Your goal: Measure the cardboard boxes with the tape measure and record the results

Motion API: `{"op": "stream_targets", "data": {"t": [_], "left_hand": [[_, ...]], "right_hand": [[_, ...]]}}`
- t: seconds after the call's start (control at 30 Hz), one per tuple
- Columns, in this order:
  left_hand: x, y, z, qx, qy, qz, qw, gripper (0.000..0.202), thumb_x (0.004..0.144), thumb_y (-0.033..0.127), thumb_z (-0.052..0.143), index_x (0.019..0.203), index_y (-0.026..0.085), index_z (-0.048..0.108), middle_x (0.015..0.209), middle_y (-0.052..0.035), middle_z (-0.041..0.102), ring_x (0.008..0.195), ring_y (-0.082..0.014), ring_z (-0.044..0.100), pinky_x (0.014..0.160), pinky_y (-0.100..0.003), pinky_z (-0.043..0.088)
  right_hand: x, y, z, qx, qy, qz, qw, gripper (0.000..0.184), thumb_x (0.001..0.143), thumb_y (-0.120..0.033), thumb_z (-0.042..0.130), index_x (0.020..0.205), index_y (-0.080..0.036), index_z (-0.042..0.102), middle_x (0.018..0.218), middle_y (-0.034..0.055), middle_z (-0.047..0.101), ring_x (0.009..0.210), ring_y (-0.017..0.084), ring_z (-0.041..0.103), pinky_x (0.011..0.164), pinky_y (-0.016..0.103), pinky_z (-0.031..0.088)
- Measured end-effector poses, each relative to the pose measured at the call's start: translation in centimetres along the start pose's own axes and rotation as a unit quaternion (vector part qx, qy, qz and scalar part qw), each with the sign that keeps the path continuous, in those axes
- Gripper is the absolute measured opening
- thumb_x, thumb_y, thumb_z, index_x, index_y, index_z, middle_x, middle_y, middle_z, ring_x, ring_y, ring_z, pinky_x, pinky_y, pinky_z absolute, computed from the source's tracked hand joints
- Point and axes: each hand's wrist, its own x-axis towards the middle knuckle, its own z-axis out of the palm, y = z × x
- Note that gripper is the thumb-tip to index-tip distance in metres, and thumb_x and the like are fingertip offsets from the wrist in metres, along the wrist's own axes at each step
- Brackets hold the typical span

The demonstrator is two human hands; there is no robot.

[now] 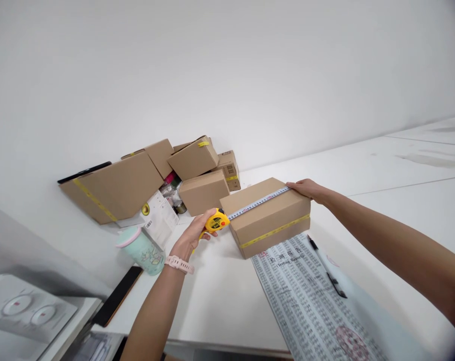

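Note:
My left hand (200, 228), with a pink band on its wrist, is wrapped round a yellow tape measure (216, 220) at the left end of a cardboard box (274, 220). The white blade (255, 203) is drawn out across the top of the box. At the far right end of the box, my right hand (306, 189) pinches the blade's end against the edge. A strip of yellow tape runs along the box's front side. Under its front lies a printed sheet (306, 296) with a black pen (327, 268) on it.
Several cardboard boxes (204, 193) are stacked against the wall at the back left. Nearer stand a mint-green tumbler (142, 250) with a pink rim and a white carton (161, 218). A dark flat slab (118, 296) and a white appliance with dials (27, 311) are at the lower left.

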Motion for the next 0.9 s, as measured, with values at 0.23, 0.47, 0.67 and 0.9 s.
{"op": "stream_targets", "data": {"t": [0.23, 0.47, 0.67, 0.9], "left_hand": [[-0.2, 0.1, -0.5, 0.023, -0.052, 0.021, 0.998, 0.051, 0.077, 0.059, 0.064, 0.105, 0.017, 0.069, 0.094, -0.0075, 0.071, 0.063, -0.0155, 0.065, 0.048, -0.021, 0.045], [0.0, 1.8, -0.2, 0.056, -0.134, 0.026, 0.989, 0.034, 0.069, 0.043, 0.075, 0.085, 0.013, 0.073, 0.080, -0.0080, 0.070, 0.063, -0.0159, 0.062, 0.054, -0.023, 0.049], [2.1, 1.6, -0.9, 0.021, -0.116, -0.004, 0.993, 0.037, 0.075, 0.049, 0.064, 0.085, 0.015, 0.071, 0.081, -0.0096, 0.073, 0.058, -0.0168, 0.063, 0.047, -0.024, 0.047], [4.7, 0.8, -2.1, -0.007, -0.124, -0.037, 0.992, 0.041, 0.078, 0.050, 0.057, 0.084, 0.012, 0.072, 0.078, -0.0127, 0.075, 0.058, -0.0187, 0.065, 0.050, -0.027, 0.052]], "right_hand": [[0.2, 0.2, 0.1, -0.009, 0.010, -0.007, 1.000, 0.039, 0.081, -0.054, 0.064, 0.085, -0.015, 0.070, 0.097, 0.0163, 0.071, 0.084, 0.028, 0.067, 0.066, 0.035, 0.051], [0.5, 0.2, 0.2, -0.029, 0.031, -0.017, 0.999, 0.038, 0.080, -0.053, 0.064, 0.080, -0.016, 0.071, 0.095, 0.0159, 0.072, 0.088, 0.029, 0.066, 0.070, 0.035, 0.050], [0.6, 0.4, 0.2, -0.030, 0.030, -0.019, 0.999, 0.040, 0.082, -0.053, 0.062, 0.084, -0.014, 0.071, 0.097, 0.0181, 0.072, 0.084, 0.030, 0.067, 0.066, 0.036, 0.051], [0.2, 0.4, 0.1, -0.029, 0.023, -0.027, 0.999, 0.039, 0.083, -0.053, 0.060, 0.083, -0.015, 0.071, 0.093, 0.0165, 0.073, 0.079, 0.027, 0.067, 0.061, 0.033, 0.050]]}}
